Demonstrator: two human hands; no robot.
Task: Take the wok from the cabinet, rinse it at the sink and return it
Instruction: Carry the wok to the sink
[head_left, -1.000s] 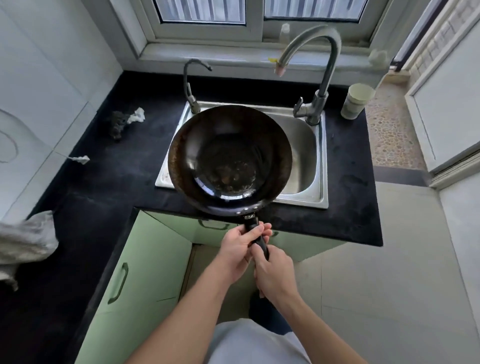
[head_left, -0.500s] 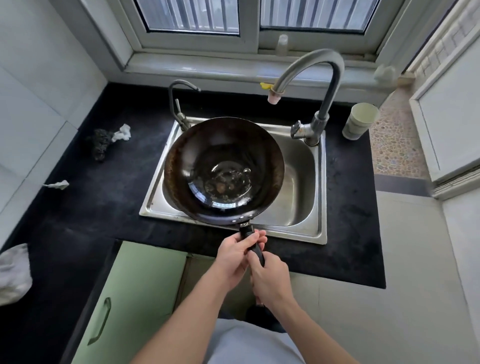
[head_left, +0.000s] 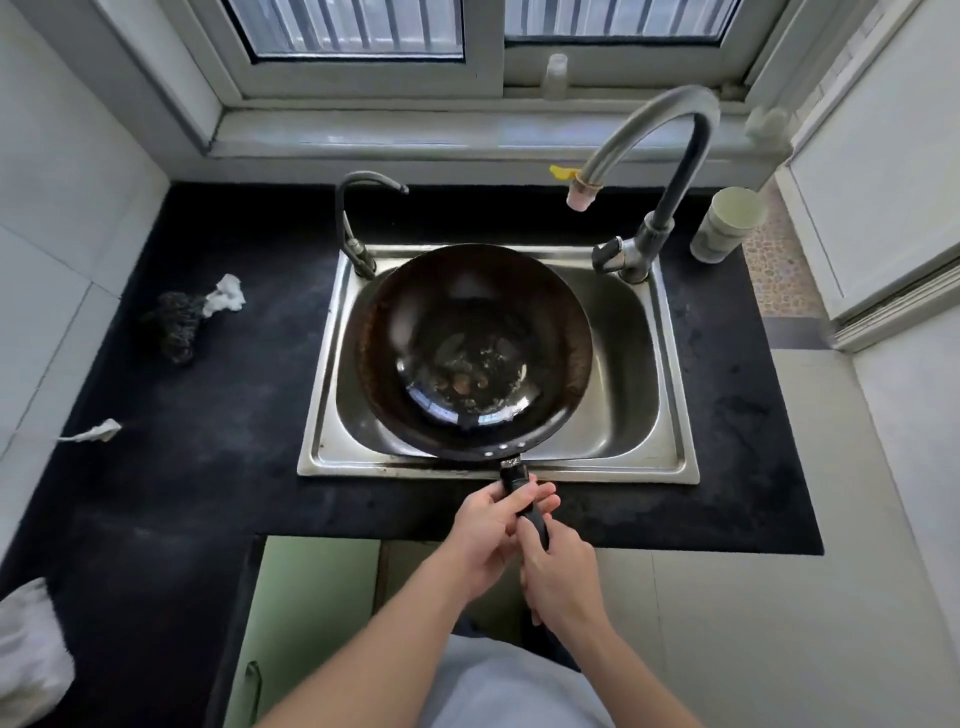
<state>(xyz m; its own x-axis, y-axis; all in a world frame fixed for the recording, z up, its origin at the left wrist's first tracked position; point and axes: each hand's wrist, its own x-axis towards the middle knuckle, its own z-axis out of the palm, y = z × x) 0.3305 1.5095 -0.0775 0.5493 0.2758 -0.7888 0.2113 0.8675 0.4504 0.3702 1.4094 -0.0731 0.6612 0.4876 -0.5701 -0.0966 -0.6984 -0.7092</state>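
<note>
Wok (head_left: 472, 348): bowl in the sink (head_left: 670, 415), straight ahead of both hands. Handle (head_left: 522, 493) runs back over the desk (head_left: 208, 415) edge toward the person. Left hand (head_left: 485, 535) grasps nearer the bowl; right hand (head_left: 561, 577) behind. Faucet (head_left: 649, 135) spout beyond the bowl's far-right rim.

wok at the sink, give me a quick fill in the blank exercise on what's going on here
1. The wok is held by its handle with ____ hands.
2. The wok sits over the steel ____.
3. The paper cup stands on the counter to the ____ of the tall faucet.
4. No ____ runs from the tall faucet.

Missing words: both; sink; right; water
</note>
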